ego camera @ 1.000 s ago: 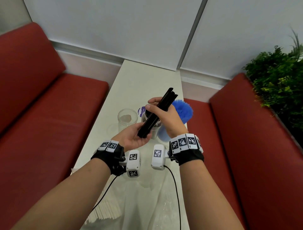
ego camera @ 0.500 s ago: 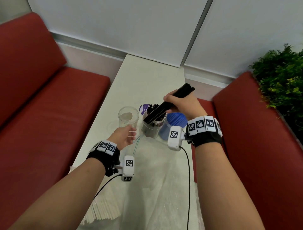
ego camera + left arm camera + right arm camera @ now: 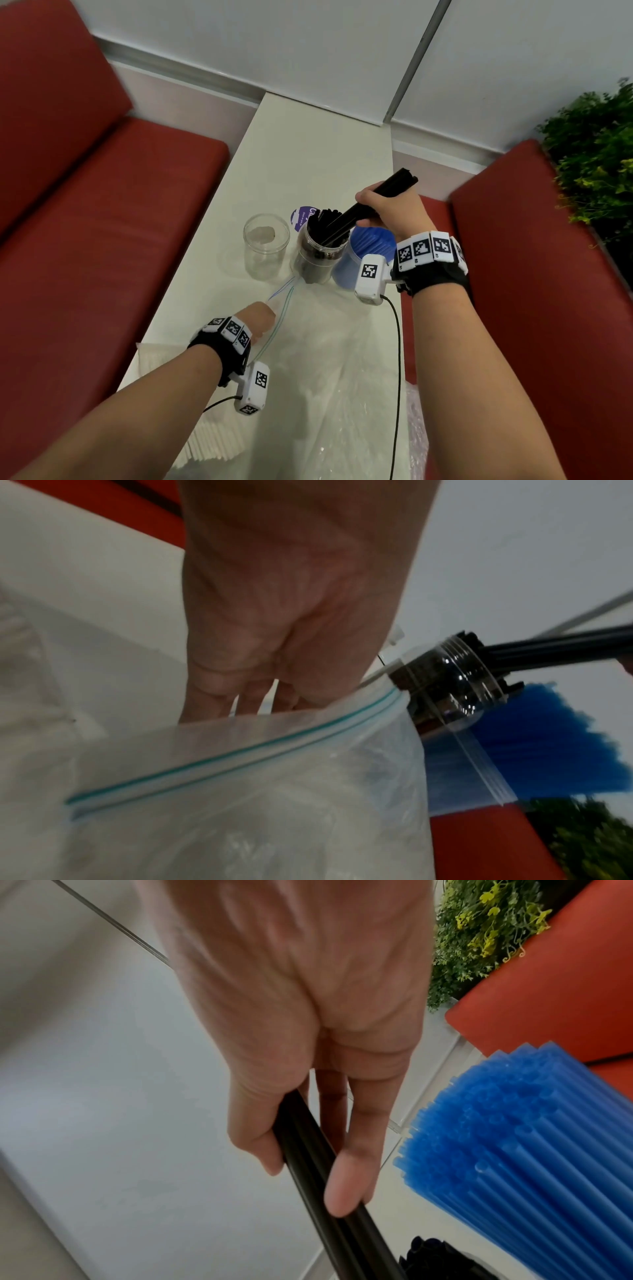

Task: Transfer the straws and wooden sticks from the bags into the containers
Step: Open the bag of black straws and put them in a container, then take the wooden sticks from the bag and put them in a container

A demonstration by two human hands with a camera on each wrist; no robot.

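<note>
The bunch of black straws [image 3: 370,209] slanted with its lower ends already in the middle jar [image 3: 320,255], clasped by the right hand [image 3: 394,212], which I judged should tip it upright before letting go, while the left hand [image 3: 258,320] lay slack on the near bag [image 3: 318,359].

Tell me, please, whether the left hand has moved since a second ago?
Yes. The left hand has let go of the black straws and come back toward the person, away from the empty clear jar, down onto the zip bag.

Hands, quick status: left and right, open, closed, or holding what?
Left hand: open, fingers straight, at the zip bag mouth.
Right hand: closed on a bundle of black straws.
</note>
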